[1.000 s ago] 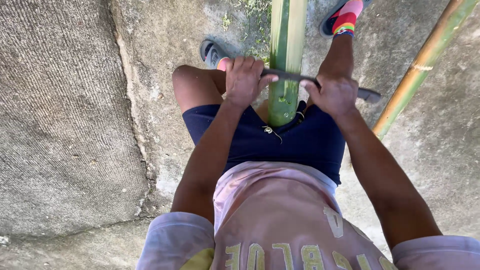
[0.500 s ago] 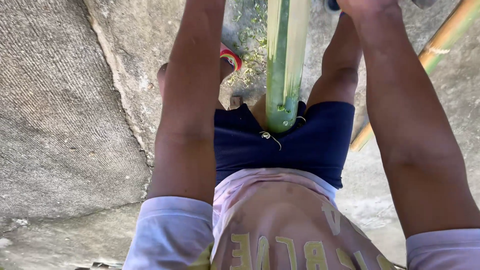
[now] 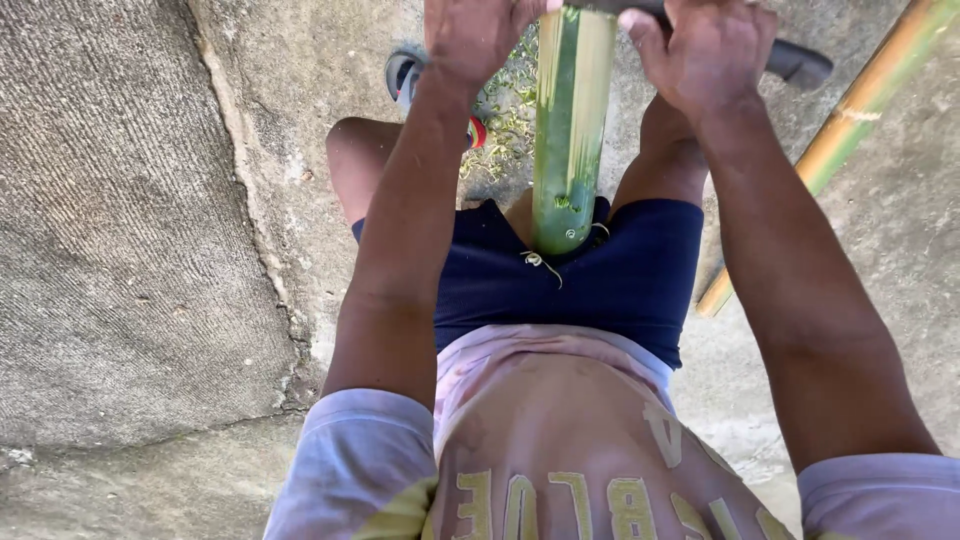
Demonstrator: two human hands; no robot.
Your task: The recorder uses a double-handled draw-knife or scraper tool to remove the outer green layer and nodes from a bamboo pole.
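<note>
While both fists are closed on the tool:
Left hand point(image 3: 480, 35): wrapped round blade point(image 3: 800, 62) end.
Right hand point(image 3: 705, 55): clenched on blade.
Green bamboo point(image 3: 570, 130): braced between thighs, blade across it.

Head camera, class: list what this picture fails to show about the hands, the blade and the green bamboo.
- Left hand: its fingertips are cut off by the top edge.
- Dark blade: its middle is hidden under both hands; right hand covers part of it.
- Green bamboo pole: its upper length runs out of the picture; its near end is pressed against the dark shorts.
- Sandalled foot: partly hidden behind the left forearm.
</note>
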